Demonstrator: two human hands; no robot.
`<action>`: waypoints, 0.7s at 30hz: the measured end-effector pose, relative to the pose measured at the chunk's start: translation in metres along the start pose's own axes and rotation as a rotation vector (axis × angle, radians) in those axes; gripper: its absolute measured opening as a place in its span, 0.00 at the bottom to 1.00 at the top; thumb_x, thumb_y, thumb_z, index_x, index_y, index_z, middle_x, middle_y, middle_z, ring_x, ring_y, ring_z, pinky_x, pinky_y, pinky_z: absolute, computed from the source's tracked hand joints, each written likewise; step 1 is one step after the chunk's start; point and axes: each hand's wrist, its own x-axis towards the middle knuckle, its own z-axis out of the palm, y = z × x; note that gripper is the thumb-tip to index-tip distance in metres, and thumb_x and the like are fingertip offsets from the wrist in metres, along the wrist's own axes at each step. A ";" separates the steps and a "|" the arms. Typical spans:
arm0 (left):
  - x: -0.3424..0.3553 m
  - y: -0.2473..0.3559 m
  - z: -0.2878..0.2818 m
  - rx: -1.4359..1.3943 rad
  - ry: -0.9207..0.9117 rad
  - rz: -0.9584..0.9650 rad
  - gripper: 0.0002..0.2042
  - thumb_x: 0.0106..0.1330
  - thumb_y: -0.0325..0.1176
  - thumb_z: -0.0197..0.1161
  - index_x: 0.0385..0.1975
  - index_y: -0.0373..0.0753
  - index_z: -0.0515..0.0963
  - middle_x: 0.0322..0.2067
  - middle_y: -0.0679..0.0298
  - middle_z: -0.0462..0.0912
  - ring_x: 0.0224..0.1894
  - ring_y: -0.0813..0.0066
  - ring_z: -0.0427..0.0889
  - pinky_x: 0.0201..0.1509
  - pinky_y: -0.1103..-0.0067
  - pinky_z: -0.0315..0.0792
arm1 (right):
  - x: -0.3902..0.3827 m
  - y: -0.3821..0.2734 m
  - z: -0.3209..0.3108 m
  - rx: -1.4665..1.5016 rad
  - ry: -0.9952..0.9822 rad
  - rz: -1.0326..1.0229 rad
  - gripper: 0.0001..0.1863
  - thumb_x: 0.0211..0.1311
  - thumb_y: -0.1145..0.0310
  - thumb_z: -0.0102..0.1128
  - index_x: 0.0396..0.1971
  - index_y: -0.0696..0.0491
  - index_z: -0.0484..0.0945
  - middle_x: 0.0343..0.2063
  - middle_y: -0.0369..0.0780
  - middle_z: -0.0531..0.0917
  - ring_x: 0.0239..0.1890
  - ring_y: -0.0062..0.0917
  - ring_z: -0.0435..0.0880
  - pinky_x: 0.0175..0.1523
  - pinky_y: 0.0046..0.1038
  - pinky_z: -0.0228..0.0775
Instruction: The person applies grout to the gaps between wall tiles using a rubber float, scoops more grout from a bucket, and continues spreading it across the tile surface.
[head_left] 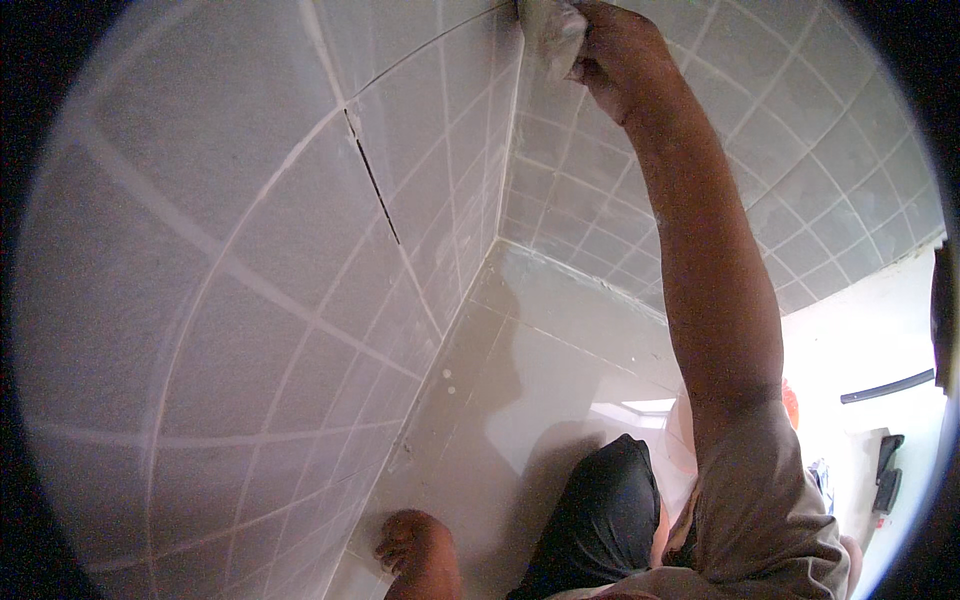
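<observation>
At the top of the head view my right hand [620, 60] is closed on a crumpled whitish plastic bag [555, 35]. The bag is at the tall corner where the two tiled walls meet, and its tip is cut off by the upper edge. My right arm is stretched far out. Low down, my left hand [415, 550] hangs near the foot of the left tiled wall [260, 330]. Its fingers are loosely bent and a little apart, with nothing seen in them. One joint of that wall shows a dark open gap [372, 178]; most other joints are pale.
Grey tiles cover the right wall [600, 190]. Below lies a pale, shiny floor [560, 350] with shadows and a few white spots. My dark-clad knee [600, 510] is bent over it. On the bright right side are a dark curved bar [888, 387] and black items [887, 475].
</observation>
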 end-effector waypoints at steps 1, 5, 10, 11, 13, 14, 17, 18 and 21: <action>0.001 0.000 0.005 -0.030 0.001 0.004 0.21 0.77 0.53 0.47 0.64 0.59 0.74 0.64 0.73 0.77 0.64 0.61 0.77 0.71 0.52 0.59 | -0.004 0.001 0.005 0.127 -0.052 0.056 0.16 0.68 0.70 0.59 0.52 0.62 0.80 0.42 0.41 0.85 0.40 0.28 0.84 0.48 0.29 0.77; 0.003 0.000 0.007 -0.143 0.031 -0.038 0.20 0.77 0.53 0.47 0.63 0.58 0.75 0.63 0.72 0.78 0.64 0.61 0.78 0.70 0.53 0.60 | -0.032 -0.019 0.008 0.445 0.033 0.191 0.14 0.68 0.68 0.59 0.48 0.60 0.82 0.39 0.44 0.85 0.38 0.27 0.84 0.47 0.28 0.78; -0.007 0.001 0.012 -0.152 0.062 -0.047 0.20 0.77 0.52 0.47 0.62 0.58 0.77 0.62 0.72 0.79 0.63 0.61 0.79 0.69 0.53 0.62 | -0.033 -0.004 0.013 -0.367 -0.106 -0.243 0.14 0.67 0.68 0.57 0.48 0.59 0.82 0.39 0.47 0.85 0.36 0.29 0.86 0.43 0.31 0.80; -0.012 0.001 0.013 -0.146 0.066 -0.045 0.20 0.77 0.52 0.47 0.62 0.58 0.77 0.62 0.72 0.79 0.63 0.61 0.79 0.69 0.53 0.62 | -0.042 -0.003 0.016 -0.231 -0.152 -0.048 0.15 0.67 0.69 0.56 0.49 0.58 0.81 0.40 0.47 0.85 0.37 0.31 0.87 0.43 0.32 0.82; -0.019 0.003 0.022 -0.265 0.124 -0.069 0.19 0.77 0.52 0.47 0.61 0.58 0.77 0.61 0.72 0.80 0.62 0.61 0.79 0.69 0.53 0.62 | -0.046 0.001 0.006 -0.483 -0.128 -0.300 0.13 0.68 0.70 0.54 0.48 0.58 0.81 0.39 0.45 0.86 0.37 0.32 0.88 0.42 0.34 0.82; -0.022 0.003 0.016 -0.306 0.165 -0.081 0.19 0.77 0.52 0.47 0.61 0.58 0.77 0.61 0.72 0.80 0.62 0.61 0.80 0.68 0.53 0.63 | -0.039 -0.004 -0.008 -0.739 -0.047 -0.374 0.13 0.68 0.70 0.55 0.46 0.59 0.82 0.37 0.45 0.87 0.36 0.32 0.87 0.43 0.34 0.82; 0.066 0.016 -0.001 -0.869 0.347 -0.387 0.19 0.77 0.51 0.48 0.60 0.58 0.78 0.60 0.71 0.81 0.60 0.61 0.81 0.67 0.52 0.65 | -0.016 -0.016 -0.016 -0.947 0.135 -0.630 0.11 0.67 0.69 0.59 0.42 0.59 0.84 0.32 0.42 0.87 0.32 0.29 0.85 0.42 0.32 0.80; 0.092 0.015 -0.006 -1.041 0.391 -0.524 0.19 0.76 0.51 0.48 0.60 0.57 0.78 0.61 0.71 0.80 0.60 0.61 0.81 0.67 0.51 0.65 | -0.009 -0.025 0.004 -0.372 0.046 -0.283 0.13 0.69 0.68 0.57 0.45 0.59 0.84 0.32 0.41 0.86 0.34 0.28 0.84 0.42 0.34 0.79; 0.120 0.010 -0.025 -0.943 0.322 -0.501 0.19 0.76 0.51 0.49 0.60 0.57 0.78 0.60 0.71 0.81 0.60 0.61 0.81 0.66 0.50 0.66 | -0.035 -0.062 0.013 -0.192 -0.086 -0.017 0.16 0.72 0.66 0.55 0.50 0.58 0.83 0.34 0.40 0.85 0.36 0.26 0.83 0.44 0.33 0.78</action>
